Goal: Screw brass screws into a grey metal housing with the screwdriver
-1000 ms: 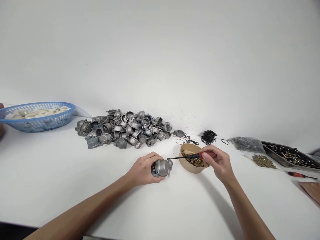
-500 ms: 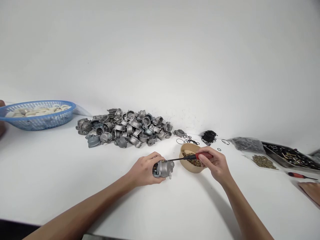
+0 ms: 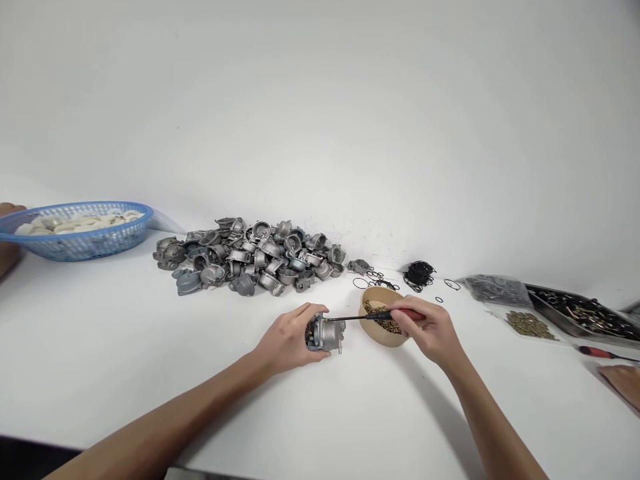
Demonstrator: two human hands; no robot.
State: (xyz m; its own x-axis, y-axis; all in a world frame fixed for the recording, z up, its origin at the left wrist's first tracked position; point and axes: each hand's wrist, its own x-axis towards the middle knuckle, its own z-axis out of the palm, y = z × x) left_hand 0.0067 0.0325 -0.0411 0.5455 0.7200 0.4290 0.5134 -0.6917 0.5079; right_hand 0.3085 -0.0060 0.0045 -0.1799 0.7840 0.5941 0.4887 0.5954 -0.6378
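Note:
My left hand (image 3: 290, 339) is closed round a grey metal carburetor (image 3: 330, 335), held on its side with its rounded bowl facing right. My right hand (image 3: 430, 327) grips the red and black handle of a screwdriver (image 3: 367, 317). The shaft runs left, level, and its tip meets the upper edge of the carburetor, where a small screw seems to sit; too small to make out surely. Just behind the screwdriver stands a beige bowl (image 3: 385, 340) with many small brass-coloured screws (image 3: 383, 319) in it.
Grey metal bowls (image 3: 260, 257) lie heaped by the wall. Left is a blue basket (image 3: 95, 247) of white parts, a person's hand (image 3: 9, 257) beside it. Right are black rubber rings (image 3: 419, 275), a tray of dark bolts (image 3: 585, 310), another screwdriver (image 3: 600, 352) and another person's hand (image 3: 623, 383).
The carburetor has turned slightly in my left hand, and the screwdriver now lies more level, its tip still at the upper edge. My right hand's grip has shifted a little on the handle.

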